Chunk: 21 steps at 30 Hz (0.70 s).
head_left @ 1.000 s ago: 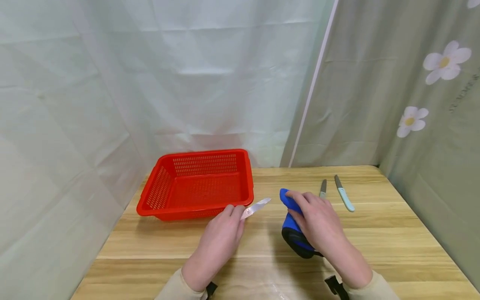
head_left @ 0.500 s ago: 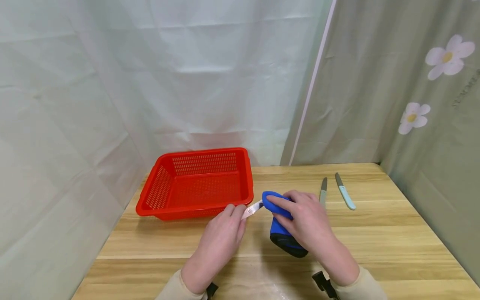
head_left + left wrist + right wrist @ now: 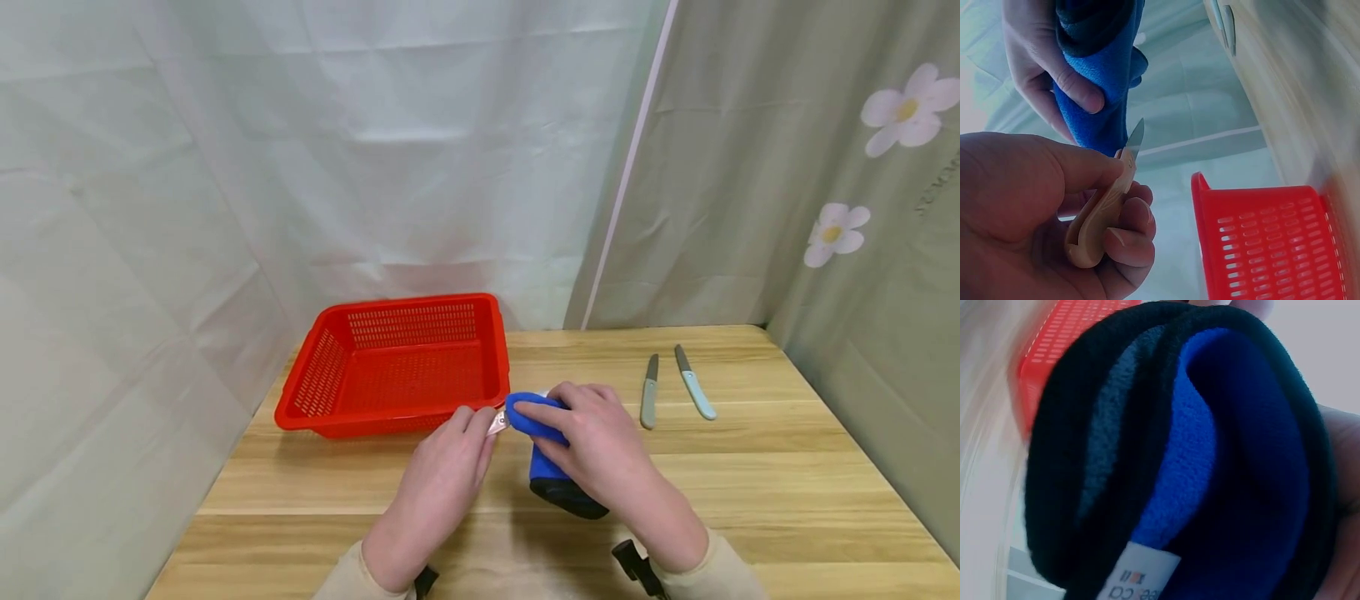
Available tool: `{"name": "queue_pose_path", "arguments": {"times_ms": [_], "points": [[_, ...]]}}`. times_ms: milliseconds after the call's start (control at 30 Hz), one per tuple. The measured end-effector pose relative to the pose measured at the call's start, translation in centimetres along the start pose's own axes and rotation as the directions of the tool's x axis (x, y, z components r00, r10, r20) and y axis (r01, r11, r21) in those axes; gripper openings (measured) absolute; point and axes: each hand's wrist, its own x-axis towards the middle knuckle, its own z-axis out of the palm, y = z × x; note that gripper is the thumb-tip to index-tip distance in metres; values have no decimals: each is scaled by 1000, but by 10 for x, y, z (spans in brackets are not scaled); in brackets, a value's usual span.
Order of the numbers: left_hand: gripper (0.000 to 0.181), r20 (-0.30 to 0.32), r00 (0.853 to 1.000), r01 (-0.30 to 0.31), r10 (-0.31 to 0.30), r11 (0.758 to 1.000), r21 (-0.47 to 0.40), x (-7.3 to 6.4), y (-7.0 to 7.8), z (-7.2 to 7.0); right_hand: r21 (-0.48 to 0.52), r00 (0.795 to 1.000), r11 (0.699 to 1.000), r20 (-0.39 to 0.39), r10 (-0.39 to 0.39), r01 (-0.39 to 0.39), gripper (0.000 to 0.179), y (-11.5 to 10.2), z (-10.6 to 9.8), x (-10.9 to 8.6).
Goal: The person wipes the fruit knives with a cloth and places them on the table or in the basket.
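My left hand [image 3: 442,479] grips a small knife by its beige handle [image 3: 1100,215], blade [image 3: 1135,139] pointing right. My right hand [image 3: 592,450] holds a folded blue cloth with a black edge [image 3: 551,483], wrapped over the blade so only a short bit of metal [image 3: 497,423] shows. The right wrist view is filled by the cloth [image 3: 1210,462], with a white label at its lower edge. Both hands meet just in front of the red basket [image 3: 330,421].
The slotted red basket [image 3: 1260,244] stands at the back left of the wooden table [image 3: 750,483]. Two more knives lie at the back right, one grey-handled [image 3: 648,392] and one light blue-handled [image 3: 693,383]. Curtains close off the back and both sides.
My right hand has carried the blue cloth leftward onto the knife blade, which now is mostly covered. The left hand has stayed put.
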Motion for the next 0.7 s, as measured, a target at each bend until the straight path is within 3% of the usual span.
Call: {"name": "queue_pose_path", "arguments": {"times_ms": [300,700], "points": [[27,13,1000,6,-5,1000,-12,-1,1,-4,13,1000,1000,-3,-12,12,50,-1,2,0],[25,-13,1000,-9,9,1000,-23,-1,2,-7,15,999,999,-12,50,-50,51,5,-2,0]]}}
